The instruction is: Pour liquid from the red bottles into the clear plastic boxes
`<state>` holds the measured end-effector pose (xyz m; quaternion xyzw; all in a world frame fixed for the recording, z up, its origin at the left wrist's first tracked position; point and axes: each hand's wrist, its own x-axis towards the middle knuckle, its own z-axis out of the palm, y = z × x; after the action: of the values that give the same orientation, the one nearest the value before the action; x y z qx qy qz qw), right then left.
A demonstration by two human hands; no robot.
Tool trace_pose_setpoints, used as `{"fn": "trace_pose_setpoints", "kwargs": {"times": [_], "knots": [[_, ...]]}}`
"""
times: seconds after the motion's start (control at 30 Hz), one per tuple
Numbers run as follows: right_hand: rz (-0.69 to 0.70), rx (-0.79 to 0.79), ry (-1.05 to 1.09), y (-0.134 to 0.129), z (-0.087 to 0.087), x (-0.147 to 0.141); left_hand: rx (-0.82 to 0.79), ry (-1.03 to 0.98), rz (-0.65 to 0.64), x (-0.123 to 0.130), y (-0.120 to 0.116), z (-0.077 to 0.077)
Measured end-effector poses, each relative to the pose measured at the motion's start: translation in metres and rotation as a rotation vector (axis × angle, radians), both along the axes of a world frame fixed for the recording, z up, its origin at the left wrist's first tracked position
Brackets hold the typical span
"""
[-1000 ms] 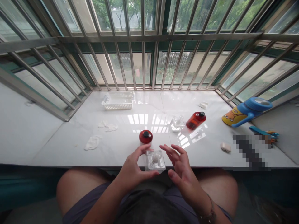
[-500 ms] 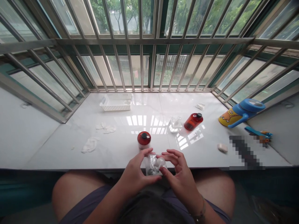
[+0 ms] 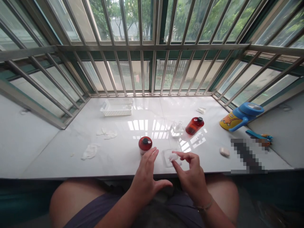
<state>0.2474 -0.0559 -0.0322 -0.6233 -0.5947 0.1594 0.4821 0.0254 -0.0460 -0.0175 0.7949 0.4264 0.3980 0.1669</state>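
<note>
No words, numbers or brand names can be read. The red bottle (image 3: 194, 126) beyond the right hand (image 3: 191, 180) shows no legible label, and the sippy cup (image 3: 229, 121) well to that hand's right bears only a cartoon animal.

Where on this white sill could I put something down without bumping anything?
Bare sill lies between the white basket and the red bottle, and between the tissue and the red-lidded jar. It's crowded at the front, where the left hand and right hand surround the clear dish.
</note>
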Motion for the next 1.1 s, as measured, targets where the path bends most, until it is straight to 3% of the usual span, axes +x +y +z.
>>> {"fn": "trace_pose_setpoints", "kwargs": {"times": [0.17,0.3,0.43,0.57,0.87,1.1], "knots": [[-0.218,-0.059,-0.198,0.031,-0.007,0.063,0.053,-0.046,0.224,-0.022,0.022,0.002],[-0.356,-0.130,-0.186,0.048,-0.021,0.115,-0.257,-0.065,0.353,-0.033,0.054,-0.017],[-0.393,-0.173,-0.150,0.061,-0.031,0.142,-0.510,-0.116,0.315,-0.030,0.079,-0.028],[-0.396,-0.151,-0.191,0.078,-0.035,0.138,-0.502,-0.134,0.269,-0.022,0.085,-0.025],[-0.414,-0.095,-0.294,0.134,-0.043,0.087,-0.465,-0.089,0.266,-0.026,0.071,-0.025],[-0.414,-0.098,-0.298,0.175,-0.039,0.055,-0.456,-0.093,0.251,-0.032,0.064,-0.026]]}}
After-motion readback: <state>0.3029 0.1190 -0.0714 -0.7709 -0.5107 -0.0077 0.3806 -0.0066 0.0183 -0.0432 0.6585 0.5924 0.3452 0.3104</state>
